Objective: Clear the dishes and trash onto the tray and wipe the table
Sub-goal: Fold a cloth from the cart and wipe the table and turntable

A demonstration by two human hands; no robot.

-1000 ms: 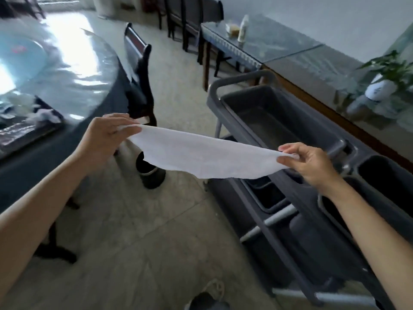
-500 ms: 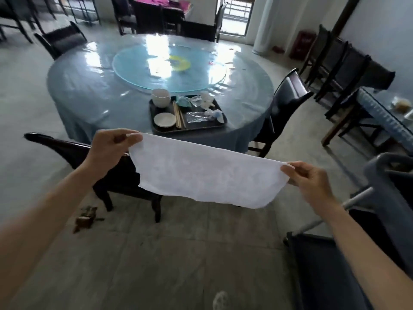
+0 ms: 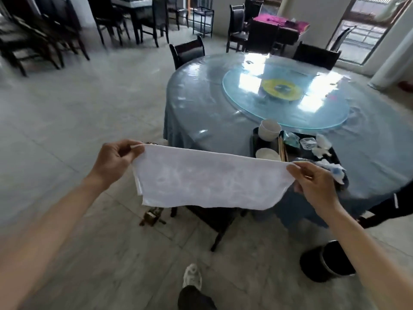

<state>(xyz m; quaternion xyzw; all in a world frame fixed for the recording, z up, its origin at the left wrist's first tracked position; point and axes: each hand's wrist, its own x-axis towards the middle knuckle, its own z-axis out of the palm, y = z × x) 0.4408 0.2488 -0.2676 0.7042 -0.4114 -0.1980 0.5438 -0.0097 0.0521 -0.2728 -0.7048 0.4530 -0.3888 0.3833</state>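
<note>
A white cloth (image 3: 207, 182) hangs stretched between my hands in front of me. My left hand (image 3: 114, 159) pinches its left top corner and my right hand (image 3: 312, 184) pinches its right top corner. Beyond it stands the round table (image 3: 201, 104) with a shiny blue cover and a glass turntable (image 3: 286, 101). On the table's near edge lies a black tray (image 3: 257, 139) holding a white cup (image 3: 269, 129), a small white dish (image 3: 267, 153), chopsticks (image 3: 282, 148), clear plastic and crumpled tissues (image 3: 321, 145). The cloth hides part of the tray.
A dark chair (image 3: 214, 220) stands tucked at the table just behind the cloth. A black bin (image 3: 328, 261) sits on the floor at the right. A small brown object (image 3: 153, 217) lies on the tiles. More chairs and tables stand at the back. My shoe (image 3: 192, 276) shows below.
The view has swung left from the grey cart to the round table, which now lies to the right. Both hands keep the same hold on the stretched cloth.
</note>
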